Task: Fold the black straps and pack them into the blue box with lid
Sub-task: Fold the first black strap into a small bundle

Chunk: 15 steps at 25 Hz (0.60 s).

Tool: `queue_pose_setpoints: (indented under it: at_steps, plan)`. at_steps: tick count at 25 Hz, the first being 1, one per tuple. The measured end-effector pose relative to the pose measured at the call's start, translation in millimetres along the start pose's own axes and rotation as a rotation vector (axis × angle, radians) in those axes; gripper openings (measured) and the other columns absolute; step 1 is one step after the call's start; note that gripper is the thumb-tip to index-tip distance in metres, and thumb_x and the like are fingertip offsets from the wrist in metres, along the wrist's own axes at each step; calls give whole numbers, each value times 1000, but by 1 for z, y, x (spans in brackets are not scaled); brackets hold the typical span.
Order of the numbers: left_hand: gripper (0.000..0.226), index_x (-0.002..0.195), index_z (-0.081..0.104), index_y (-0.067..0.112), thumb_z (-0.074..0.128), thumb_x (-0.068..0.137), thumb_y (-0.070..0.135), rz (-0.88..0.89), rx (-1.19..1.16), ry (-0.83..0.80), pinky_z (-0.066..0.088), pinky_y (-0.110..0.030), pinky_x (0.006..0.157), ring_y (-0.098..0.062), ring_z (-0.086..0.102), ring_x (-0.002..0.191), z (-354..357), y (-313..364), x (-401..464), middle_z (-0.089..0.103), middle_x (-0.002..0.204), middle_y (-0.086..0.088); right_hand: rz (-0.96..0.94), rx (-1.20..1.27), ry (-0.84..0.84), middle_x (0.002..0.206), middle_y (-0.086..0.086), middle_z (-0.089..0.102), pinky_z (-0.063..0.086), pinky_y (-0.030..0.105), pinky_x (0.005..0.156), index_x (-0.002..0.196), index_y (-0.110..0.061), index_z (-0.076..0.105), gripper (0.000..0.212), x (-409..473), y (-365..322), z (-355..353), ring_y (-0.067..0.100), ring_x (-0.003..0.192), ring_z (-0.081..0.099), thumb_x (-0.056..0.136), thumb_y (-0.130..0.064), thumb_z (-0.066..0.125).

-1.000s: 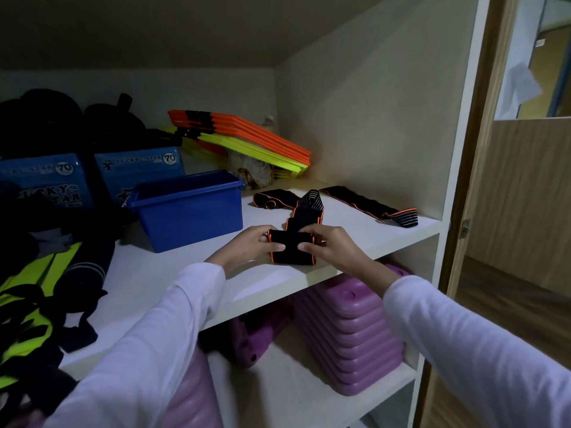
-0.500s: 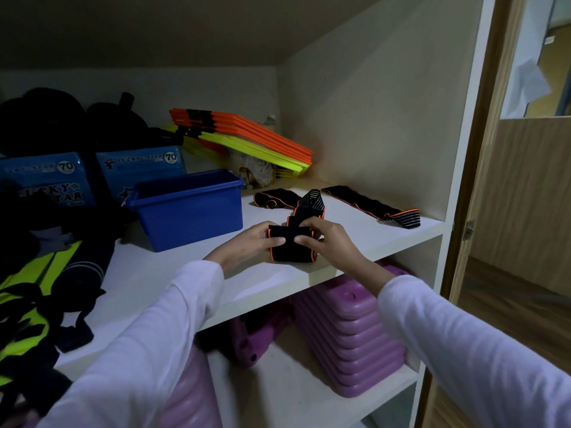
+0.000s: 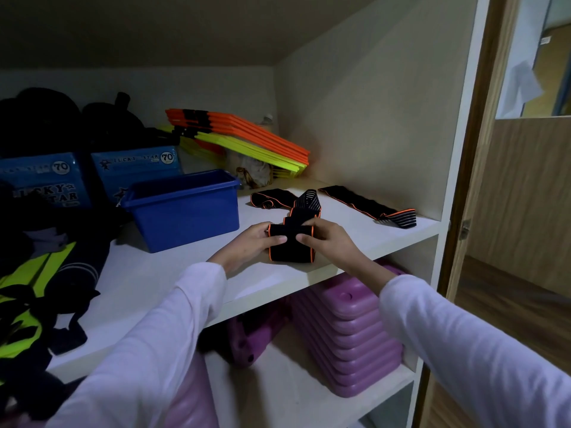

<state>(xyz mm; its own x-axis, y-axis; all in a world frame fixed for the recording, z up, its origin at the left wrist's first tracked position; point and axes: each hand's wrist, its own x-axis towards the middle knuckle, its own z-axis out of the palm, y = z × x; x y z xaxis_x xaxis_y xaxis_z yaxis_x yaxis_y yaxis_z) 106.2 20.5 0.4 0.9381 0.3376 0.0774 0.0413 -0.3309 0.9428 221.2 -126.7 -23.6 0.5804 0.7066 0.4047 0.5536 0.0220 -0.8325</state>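
On the white shelf, near its front edge, we hold the folded black strap with both hands: our left hand grips its left side, fingers curled around the orange-edged fold with the thumb on top, and our right hand pinches its right side the same way, the two thumbs nearly meeting at the middle. Behind the fold, the strap's loose tail runs back across the shelf. A second black strap lies flat further right, apart from ours. To the left of our hands the blue box stands open on the shelf, no lid on it. Orange and yellow flat markers are stacked at the back, and purple stacked steps sit on the shelf below
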Motion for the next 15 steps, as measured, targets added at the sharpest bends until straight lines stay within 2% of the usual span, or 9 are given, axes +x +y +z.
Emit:
queue_pose_setpoints:
  at_steps: [2,3,6,8,13,15]
  plan:
    - [22,113,57,10,58,91,14,-2,-29,11,54,-12,68,-8,66,85,-1,0,0,68,95,-1,55,95,-27,92,9,66,50,35,85,101,-15,62,14,2,0,0,24,92,65,88,-20,63]
    - [22,113,59,11,58,91,15,-2,-47,15,54,-11,68,-7,68,85,-2,0,0,69,96,0,88,123,-32,92,12,66,51,37,84,104,-10,62,18,2,0,1,26,91,65,88,-19,62]
    - [28,117,61,10,58,91,20,-22,-40,37,53,-19,81,-17,67,97,-1,0,4,70,105,-6,194,190,-43,90,12,62,54,26,62,112,-2,61,27,4,-3,1,22,73,63,92,-19,57]
    - [34,121,60,6,58,91,22,-61,-43,81,51,-24,86,-24,64,103,2,-1,9,68,110,-12,253,204,-51,86,9,61,53,19,53,108,-3,62,24,7,-5,2,19,67,63,93,-20,55]
    - [12,101,61,8,53,93,11,-188,-206,28,56,-23,71,-18,64,87,0,-3,9,66,95,-8,396,189,-75,74,10,58,51,17,47,95,-2,58,17,19,-3,1,18,58,57,93,-19,56]
    - [13,103,60,4,51,93,6,-232,-212,12,57,-22,69,-18,63,85,-4,-2,11,64,93,-10,440,195,-91,69,8,54,48,14,41,93,-1,56,15,22,-4,1,16,56,54,93,-17,57]
